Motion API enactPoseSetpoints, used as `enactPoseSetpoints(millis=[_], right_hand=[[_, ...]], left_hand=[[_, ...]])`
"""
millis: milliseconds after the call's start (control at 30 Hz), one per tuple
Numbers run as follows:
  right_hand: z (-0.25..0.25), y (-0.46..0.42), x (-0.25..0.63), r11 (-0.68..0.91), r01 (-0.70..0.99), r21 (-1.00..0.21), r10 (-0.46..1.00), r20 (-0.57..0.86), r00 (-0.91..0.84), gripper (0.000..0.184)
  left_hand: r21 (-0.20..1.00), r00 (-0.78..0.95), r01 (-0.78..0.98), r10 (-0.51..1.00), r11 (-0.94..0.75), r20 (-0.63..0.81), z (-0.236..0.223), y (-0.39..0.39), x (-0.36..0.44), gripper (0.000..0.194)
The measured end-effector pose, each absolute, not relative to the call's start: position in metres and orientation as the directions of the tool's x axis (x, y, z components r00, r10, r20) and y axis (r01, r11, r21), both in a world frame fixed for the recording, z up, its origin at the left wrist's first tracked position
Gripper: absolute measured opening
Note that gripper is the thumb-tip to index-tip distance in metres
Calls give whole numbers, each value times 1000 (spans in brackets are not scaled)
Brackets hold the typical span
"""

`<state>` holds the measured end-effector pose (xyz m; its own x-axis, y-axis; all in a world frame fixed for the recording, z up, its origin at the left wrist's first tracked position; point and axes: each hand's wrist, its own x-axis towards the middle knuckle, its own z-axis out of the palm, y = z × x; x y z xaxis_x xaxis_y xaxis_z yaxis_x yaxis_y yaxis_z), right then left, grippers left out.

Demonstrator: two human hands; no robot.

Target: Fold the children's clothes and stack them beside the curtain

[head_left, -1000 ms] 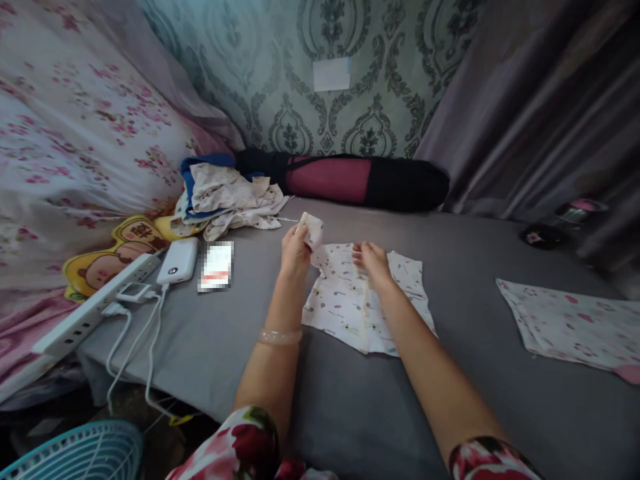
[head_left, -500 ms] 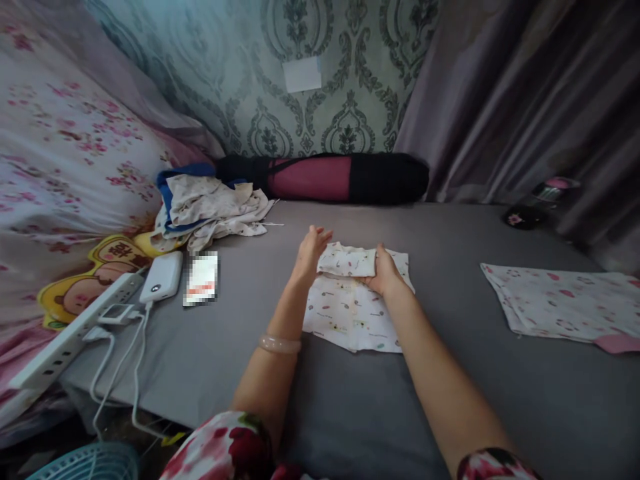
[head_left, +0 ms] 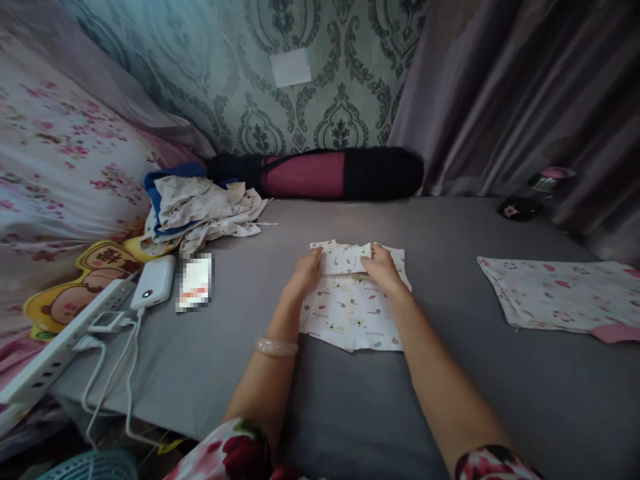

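A small white buttoned shirt [head_left: 345, 310], printed with little coloured figures, lies front-up on the grey sheet. Across its upper part is a narrow folded bundle of matching cloth [head_left: 346, 260]; whether it is joined to the shirt I cannot tell. My left hand [head_left: 306, 272] is closed at the bundle's left end, its fingertips partly hidden. At the right end, my right hand [head_left: 383, 269] pinches the bundle with the thumb on top.
To the right lies a folded pink-patterned white cloth [head_left: 560, 297]. A rumpled clothes pile [head_left: 200, 207], a power bank [head_left: 154, 283] and a power strip [head_left: 75, 340] with cables are on the left. A long black-and-maroon bag [head_left: 305, 175] runs along the wall.
My left hand has come down from above the cloth and closed on the bundle's left end. My right hand stays at the right end. The view has shifted slightly.
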<state>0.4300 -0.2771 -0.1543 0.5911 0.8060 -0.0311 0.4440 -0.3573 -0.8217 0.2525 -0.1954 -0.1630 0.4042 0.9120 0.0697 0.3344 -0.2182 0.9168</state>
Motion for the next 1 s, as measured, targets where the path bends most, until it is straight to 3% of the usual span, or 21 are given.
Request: enactPoseSetpoints(millis=[67, 200, 367, 533, 733, 1000], right_hand=[[-149, -283, 431, -446, 584, -678, 807, -23, 590, 33], [-135, -295, 426, -537, 698, -474, 801, -28, 598, 40], [-131, -296, 415, -418, 845, -333, 853, 178, 491, 40], [-144, -292, 400, -216, 942, -255, 943, 194, 269, 51], [-157, -294, 389, -226, 945, -237, 966, 67, 248, 55], [-164, -293, 391, -223, 950, -218, 970, 49, 239, 56]], left_hand=[[870, 443, 383, 888, -311, 122, -168, -196, 251, 33], [765, 473, 476, 860, -434, 193, -170, -195, 248, 32], [506, 581, 629, 789, -590, 199, -156, -204, 258, 45], [328, 696, 631, 699, -704, 163, -150, -222, 279, 47], [243, 681, 705, 731, -666, 30, -164, -228, 281, 52], [213, 680, 717, 733, -664, -5, -167, -224, 280, 54]])
